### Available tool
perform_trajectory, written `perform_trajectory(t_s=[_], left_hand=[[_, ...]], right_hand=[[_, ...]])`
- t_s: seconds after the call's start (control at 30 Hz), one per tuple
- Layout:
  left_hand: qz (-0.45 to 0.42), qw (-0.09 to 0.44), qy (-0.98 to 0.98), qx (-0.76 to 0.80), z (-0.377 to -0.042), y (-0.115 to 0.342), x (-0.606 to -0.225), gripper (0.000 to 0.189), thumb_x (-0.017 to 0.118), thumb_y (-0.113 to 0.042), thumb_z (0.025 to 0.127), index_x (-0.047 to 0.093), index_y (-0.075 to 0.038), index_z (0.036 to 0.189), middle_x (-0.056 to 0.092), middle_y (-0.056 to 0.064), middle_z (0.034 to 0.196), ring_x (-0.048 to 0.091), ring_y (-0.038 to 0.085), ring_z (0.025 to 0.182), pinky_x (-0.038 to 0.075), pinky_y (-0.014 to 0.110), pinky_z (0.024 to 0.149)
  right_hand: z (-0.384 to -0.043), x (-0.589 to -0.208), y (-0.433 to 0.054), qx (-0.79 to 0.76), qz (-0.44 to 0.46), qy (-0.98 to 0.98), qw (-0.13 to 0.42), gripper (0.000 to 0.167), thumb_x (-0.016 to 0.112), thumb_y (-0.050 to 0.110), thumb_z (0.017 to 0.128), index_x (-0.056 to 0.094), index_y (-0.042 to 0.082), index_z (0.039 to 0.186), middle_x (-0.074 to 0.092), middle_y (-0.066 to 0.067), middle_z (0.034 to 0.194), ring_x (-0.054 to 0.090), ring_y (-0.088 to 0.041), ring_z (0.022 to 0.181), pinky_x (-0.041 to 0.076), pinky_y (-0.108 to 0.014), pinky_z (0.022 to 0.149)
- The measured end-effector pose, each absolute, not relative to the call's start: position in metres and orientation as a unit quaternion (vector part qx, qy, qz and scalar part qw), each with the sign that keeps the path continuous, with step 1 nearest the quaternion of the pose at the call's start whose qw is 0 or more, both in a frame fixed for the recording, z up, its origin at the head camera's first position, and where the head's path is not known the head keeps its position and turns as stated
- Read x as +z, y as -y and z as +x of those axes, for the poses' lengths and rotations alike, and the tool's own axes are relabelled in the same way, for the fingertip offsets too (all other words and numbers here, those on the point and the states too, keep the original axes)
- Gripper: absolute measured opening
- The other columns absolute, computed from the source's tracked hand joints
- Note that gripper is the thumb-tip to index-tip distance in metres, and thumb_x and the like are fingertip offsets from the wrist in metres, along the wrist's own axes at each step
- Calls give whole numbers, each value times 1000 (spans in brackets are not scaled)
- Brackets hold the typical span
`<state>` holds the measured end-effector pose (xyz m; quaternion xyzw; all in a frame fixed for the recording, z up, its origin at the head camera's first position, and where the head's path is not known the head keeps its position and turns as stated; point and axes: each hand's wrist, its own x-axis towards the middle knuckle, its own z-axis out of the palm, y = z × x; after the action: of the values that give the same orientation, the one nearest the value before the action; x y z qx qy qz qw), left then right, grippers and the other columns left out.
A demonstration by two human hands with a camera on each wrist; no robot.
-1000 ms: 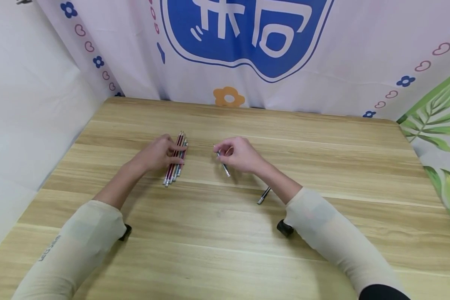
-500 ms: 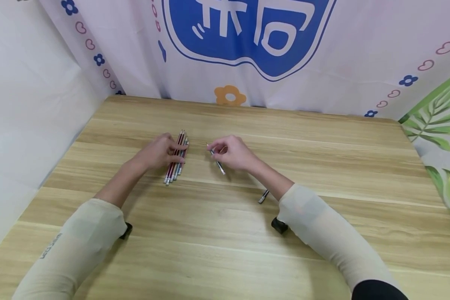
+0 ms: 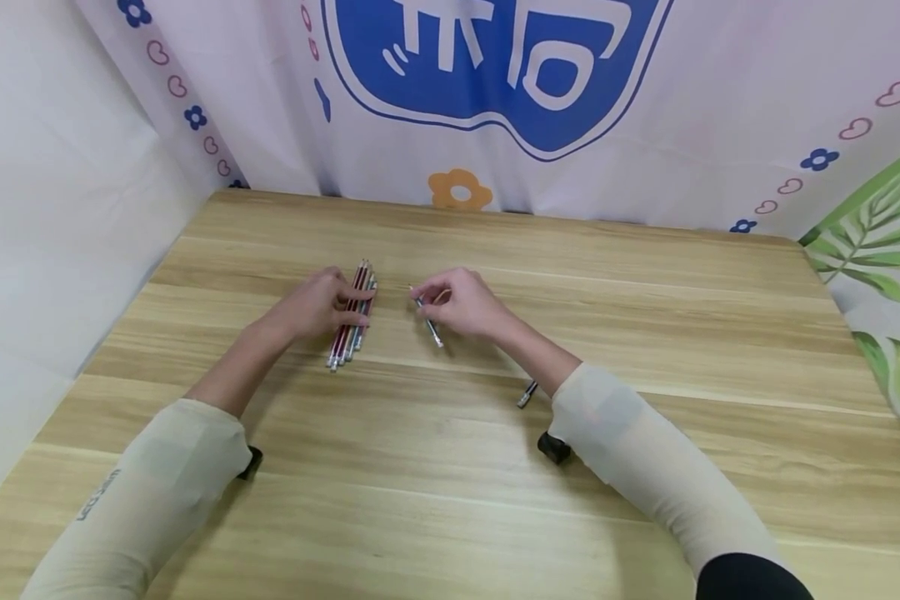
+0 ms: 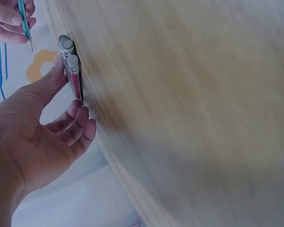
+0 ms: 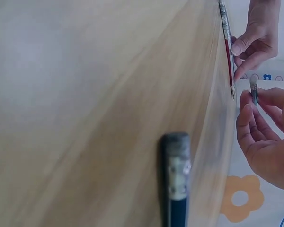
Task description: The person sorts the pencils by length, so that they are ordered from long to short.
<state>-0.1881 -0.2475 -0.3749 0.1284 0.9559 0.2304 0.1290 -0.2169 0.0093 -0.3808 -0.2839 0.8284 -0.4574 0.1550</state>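
Observation:
My left hand holds a row of pencils lying side by side on the wooden table, thumb on one side and fingers on the other. Their metal-capped eraser ends point towards me. To the right, my right hand pinches a teal pencil between thumb and fingers, its tip towards the far side. A small gap separates this pencil from the row. Another dark pencil lies on the table, partly hidden beneath the right forearm; in the right wrist view its worn eraser end appears close up.
The wooden table reaches back to a printed cloth with a blue emblem. A white sheet hangs at the left. Small black devices stick out beneath both sleeves, one under the right.
My right hand has moved left with the teal pencil, closer to the row, and slows over the last half second. The left hand stays on its pencils.

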Motion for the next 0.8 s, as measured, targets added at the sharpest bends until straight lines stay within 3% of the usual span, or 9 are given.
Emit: perform_trajectory(t_s=[0.43,0.8], left_hand=[[130,124,-957,230,-188,247,-374,48,79,-21,93,64,-9,137,59,24,119,54,29,90,50,40,74],[130,127,-957,225,-189,249,-374,48,79,-20,93,64,-8,137,59,22,114,52,27,86,47,38,71]], right_hand=[[-222,-385,9,-480,-263,-821,159,26,77,-1,90,74,-3,116,74,-13,96,66,-19,83,54,-22,66],[-223,-389,23,-477,-250,-826,167,23,76,1,92,75,-3,114,74,-13,91,67,-16,71,52,-20,60]])
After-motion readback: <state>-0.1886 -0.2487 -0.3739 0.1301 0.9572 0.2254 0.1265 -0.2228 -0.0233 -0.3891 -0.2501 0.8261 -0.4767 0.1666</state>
